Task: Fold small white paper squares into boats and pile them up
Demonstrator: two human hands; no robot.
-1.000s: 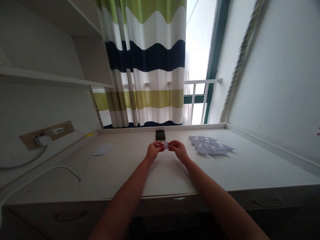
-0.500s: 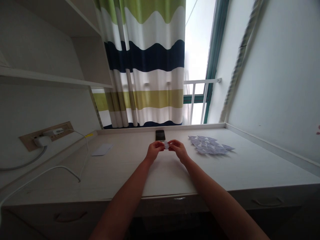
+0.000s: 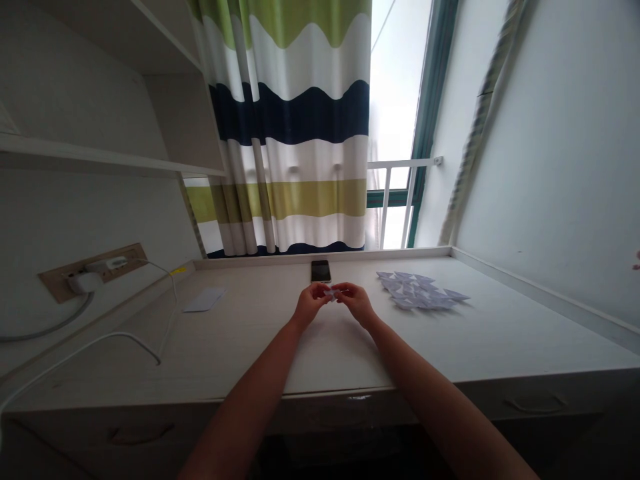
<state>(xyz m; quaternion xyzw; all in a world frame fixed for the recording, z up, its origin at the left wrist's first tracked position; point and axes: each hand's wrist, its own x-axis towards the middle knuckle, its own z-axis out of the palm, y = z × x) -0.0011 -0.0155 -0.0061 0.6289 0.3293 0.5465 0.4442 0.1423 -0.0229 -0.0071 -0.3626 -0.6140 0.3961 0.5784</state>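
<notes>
Between my two hands is a small piece of pale paper [image 3: 331, 293], partly hidden by the fingers. My left hand [image 3: 310, 301] pinches its left side, and my right hand [image 3: 354, 300] pinches its right side. Both hands are closed, fingertips nearly meeting just above the desk. Right behind them lies a dark phone [image 3: 321, 271]. To the right of my right hand, several folded pale paper pieces [image 3: 420, 291] with pointed ends lie grouped together on the desk.
The white desk [image 3: 240, 353] has a raised rim along its back and right. A stack of white paper [image 3: 204, 299] lies at left, near a white cable [image 3: 170, 320] running from a wall socket [image 3: 95, 270]. A striped curtain [image 3: 300, 160] hangs behind.
The paper has changed shape between my fingers and shows less of its surface. My hands have drawn slightly closer together; everything else is as before.
</notes>
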